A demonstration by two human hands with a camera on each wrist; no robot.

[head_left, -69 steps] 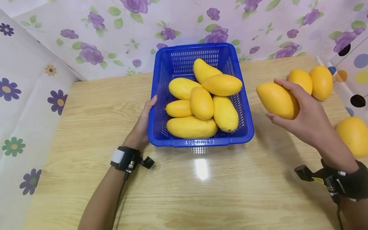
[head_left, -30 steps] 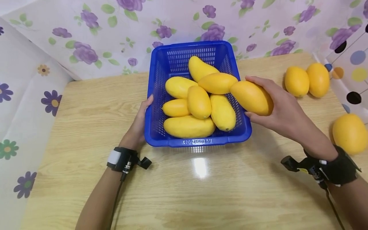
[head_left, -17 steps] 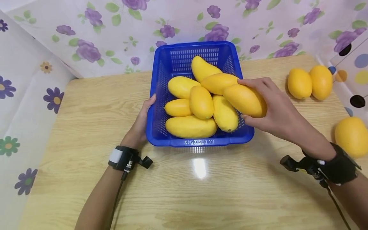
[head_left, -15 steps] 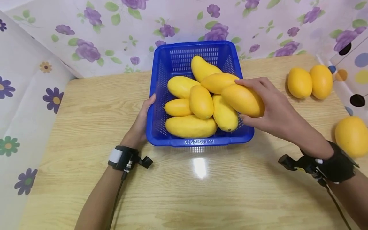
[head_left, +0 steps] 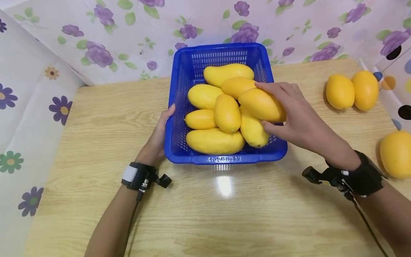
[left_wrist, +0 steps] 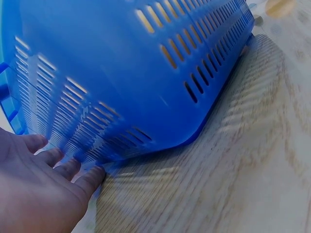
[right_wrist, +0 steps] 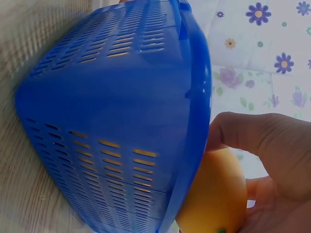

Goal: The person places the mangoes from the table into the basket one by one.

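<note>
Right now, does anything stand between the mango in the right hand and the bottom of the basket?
Yes: in the basket, the front-right mango and the orange-yellow mango behind it appear partly beneath the held mango. Whether it touches them, I can't tell.

Tabletop: you look down on pale wood grain | Far edge: you face a whitish-lilac backdrop of purple roses and green leaves | Left edge: your white sheet carries daisy-like flowers | Far right corner: you see a covering with coloured dots | Light: you catch a white glare off the wood
</note>
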